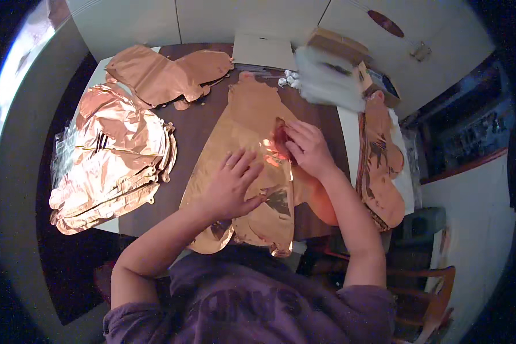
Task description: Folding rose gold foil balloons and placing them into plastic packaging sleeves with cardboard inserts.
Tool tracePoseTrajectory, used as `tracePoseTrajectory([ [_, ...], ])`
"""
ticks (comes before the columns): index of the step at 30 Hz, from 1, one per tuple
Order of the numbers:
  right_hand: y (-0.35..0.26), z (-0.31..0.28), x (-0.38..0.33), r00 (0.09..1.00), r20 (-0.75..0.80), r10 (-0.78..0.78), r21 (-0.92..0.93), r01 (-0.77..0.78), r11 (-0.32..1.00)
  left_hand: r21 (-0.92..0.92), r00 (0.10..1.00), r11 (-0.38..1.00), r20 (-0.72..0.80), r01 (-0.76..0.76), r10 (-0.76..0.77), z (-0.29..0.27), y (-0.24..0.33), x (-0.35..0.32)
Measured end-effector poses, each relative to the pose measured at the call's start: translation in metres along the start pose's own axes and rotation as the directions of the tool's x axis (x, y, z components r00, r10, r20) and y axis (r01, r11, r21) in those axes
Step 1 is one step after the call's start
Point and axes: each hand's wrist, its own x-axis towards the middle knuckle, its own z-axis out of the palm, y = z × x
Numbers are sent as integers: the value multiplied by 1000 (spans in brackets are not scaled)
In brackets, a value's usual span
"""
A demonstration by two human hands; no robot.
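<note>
"What's in that cardboard box (363,75)?"

"It stands at the back right — its inside is too dim to make out."

"And your hands?"

"My left hand (234,184) has its fingers spread over the gold foil sheet (241,129), which lies right in front of me on the brown table (192,129). My right hand (309,150) curves its fingers at a reddish fold (280,141) in that foil, thumb close to them — whether they pinch it, I cannot tell."
</note>
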Motion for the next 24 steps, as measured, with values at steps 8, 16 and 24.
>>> tracePoseTrajectory([
  [8, -8, -1, 0, 983, 163, -88, -29, 94, 995, 11, 999, 1000, 40, 25, -25, -7, 3, 2],
  [16, -18, -3, 4, 967, 246, -63, -51, 78, 996, -46, 992, 993, 71, 110, -106, -51, -30, -29],
  [24, -36, 9, 5, 953, 302, -2, -94, 32, 995, 85, 996, 996, 83, 36, -43, -69, -47, -56],
])
